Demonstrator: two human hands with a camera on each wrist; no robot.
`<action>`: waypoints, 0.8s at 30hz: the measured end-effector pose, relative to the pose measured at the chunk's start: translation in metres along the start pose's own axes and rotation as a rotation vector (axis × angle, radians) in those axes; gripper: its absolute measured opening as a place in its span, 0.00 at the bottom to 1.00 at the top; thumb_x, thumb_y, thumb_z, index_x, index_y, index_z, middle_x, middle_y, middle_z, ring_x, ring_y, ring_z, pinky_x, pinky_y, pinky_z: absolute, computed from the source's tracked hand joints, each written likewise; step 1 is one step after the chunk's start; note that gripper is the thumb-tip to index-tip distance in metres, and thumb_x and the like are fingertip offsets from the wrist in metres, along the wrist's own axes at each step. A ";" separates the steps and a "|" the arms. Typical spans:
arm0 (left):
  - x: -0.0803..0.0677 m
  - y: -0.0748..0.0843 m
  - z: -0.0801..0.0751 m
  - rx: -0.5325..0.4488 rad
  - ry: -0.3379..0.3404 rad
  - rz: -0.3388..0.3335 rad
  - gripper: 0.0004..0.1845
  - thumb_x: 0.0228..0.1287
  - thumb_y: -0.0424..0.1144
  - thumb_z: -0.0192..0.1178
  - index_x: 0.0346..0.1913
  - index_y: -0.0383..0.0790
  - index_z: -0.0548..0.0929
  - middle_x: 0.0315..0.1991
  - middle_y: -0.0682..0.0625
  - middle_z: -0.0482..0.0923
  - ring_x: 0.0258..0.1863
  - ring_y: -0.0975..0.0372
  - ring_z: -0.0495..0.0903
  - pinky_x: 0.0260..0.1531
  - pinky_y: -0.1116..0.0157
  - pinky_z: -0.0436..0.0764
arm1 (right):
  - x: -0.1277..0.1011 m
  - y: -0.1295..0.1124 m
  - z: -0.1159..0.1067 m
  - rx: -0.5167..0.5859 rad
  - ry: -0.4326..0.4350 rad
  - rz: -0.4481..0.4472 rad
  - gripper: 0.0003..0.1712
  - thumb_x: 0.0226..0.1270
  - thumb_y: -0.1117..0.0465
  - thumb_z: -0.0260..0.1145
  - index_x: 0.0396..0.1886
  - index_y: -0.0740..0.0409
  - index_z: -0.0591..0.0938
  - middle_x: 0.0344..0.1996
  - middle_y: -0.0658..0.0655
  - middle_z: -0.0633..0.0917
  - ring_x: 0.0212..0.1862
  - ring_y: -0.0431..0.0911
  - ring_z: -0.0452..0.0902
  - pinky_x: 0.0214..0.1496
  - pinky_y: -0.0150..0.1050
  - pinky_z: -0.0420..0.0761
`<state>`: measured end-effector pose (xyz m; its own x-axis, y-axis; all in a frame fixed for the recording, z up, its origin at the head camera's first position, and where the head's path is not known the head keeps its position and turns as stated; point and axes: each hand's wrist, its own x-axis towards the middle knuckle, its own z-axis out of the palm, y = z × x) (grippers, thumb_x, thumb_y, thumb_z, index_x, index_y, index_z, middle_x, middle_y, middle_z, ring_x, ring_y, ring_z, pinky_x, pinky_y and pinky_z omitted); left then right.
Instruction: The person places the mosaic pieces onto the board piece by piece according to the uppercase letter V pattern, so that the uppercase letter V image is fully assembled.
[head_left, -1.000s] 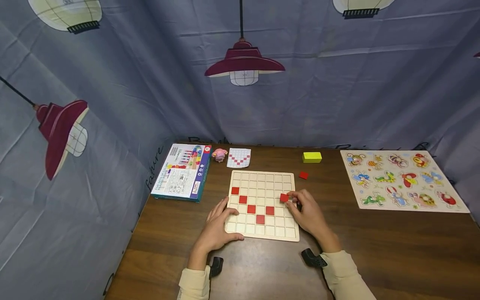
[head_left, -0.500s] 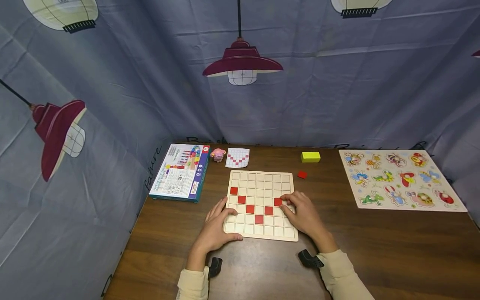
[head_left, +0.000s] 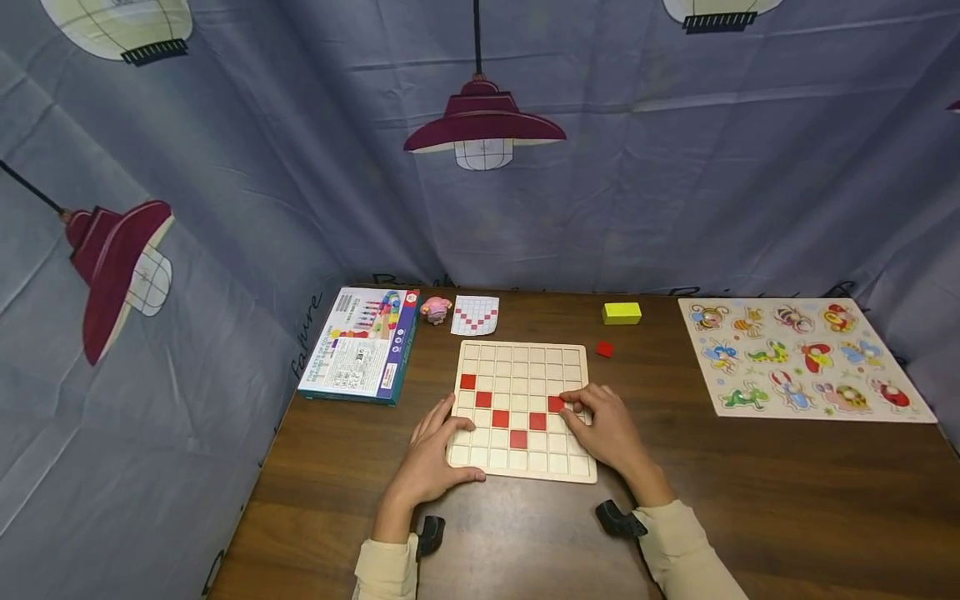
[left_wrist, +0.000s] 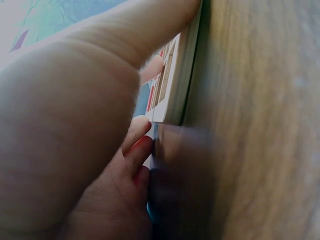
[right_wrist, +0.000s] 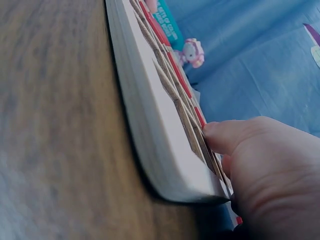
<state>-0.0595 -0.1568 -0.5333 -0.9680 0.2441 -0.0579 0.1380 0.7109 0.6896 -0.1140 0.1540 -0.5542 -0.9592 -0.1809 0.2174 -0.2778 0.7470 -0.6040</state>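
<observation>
A wooden grid board (head_left: 517, 358) lies on the brown table, with several red tiles set in a V shape. My right hand (head_left: 573, 404) holds the right edge of the newest red tile (head_left: 555, 403) between thumb and forefinger; the tile lies flat in its cell. In the right wrist view the thumb (right_wrist: 225, 135) sits on top of the board (right_wrist: 150, 135). My left hand (head_left: 450, 425) rests on the board's near left corner with fingers spread and thumb along the front edge. The left wrist view shows that hand (left_wrist: 75, 125) against the board's side (left_wrist: 175, 85).
A loose red tile (head_left: 604, 350) and a yellow block (head_left: 622, 312) lie beyond the board's far right corner. A pattern card (head_left: 475, 315), a pink figure (head_left: 436, 309) and a colourful box (head_left: 362, 343) sit at the back left. An animal puzzle (head_left: 802, 357) lies at the right.
One second ago my right hand held the red tile tilted above the board; it has since moved the tile left and down into its cell. The left hand stayed put.
</observation>
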 end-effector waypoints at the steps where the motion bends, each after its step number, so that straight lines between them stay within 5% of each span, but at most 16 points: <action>1: 0.000 0.000 0.000 -0.005 0.002 0.001 0.34 0.43 0.55 0.82 0.54 0.52 0.79 0.82 0.43 0.53 0.81 0.46 0.51 0.76 0.37 0.53 | 0.000 0.000 0.000 -0.003 -0.003 0.003 0.12 0.64 0.57 0.73 0.47 0.52 0.89 0.29 0.44 0.78 0.37 0.41 0.67 0.41 0.39 0.65; 10: -0.001 0.000 0.001 0.007 -0.005 -0.001 0.35 0.43 0.55 0.82 0.55 0.54 0.79 0.82 0.45 0.52 0.82 0.48 0.50 0.77 0.39 0.51 | 0.004 0.013 -0.015 0.061 0.070 -0.002 0.20 0.61 0.58 0.77 0.53 0.58 0.86 0.34 0.52 0.81 0.38 0.44 0.70 0.40 0.39 0.70; 17: -0.002 -0.001 0.001 0.003 -0.003 -0.013 0.34 0.42 0.55 0.83 0.55 0.55 0.79 0.82 0.44 0.52 0.82 0.48 0.50 0.77 0.38 0.51 | 0.029 0.063 -0.037 0.008 0.127 0.078 0.28 0.65 0.58 0.75 0.61 0.64 0.79 0.46 0.65 0.83 0.49 0.59 0.78 0.54 0.57 0.75; 24: -0.001 -0.001 0.002 0.003 -0.012 -0.010 0.34 0.43 0.55 0.82 0.55 0.54 0.79 0.83 0.45 0.51 0.82 0.48 0.50 0.77 0.39 0.51 | 0.052 0.077 -0.042 -0.075 0.104 0.129 0.29 0.67 0.53 0.73 0.62 0.64 0.80 0.48 0.67 0.83 0.51 0.62 0.75 0.56 0.59 0.73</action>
<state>-0.0579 -0.1562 -0.5353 -0.9668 0.2445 -0.0737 0.1285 0.7153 0.6868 -0.1829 0.2287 -0.5572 -0.9748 -0.0165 0.2223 -0.1446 0.8059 -0.5742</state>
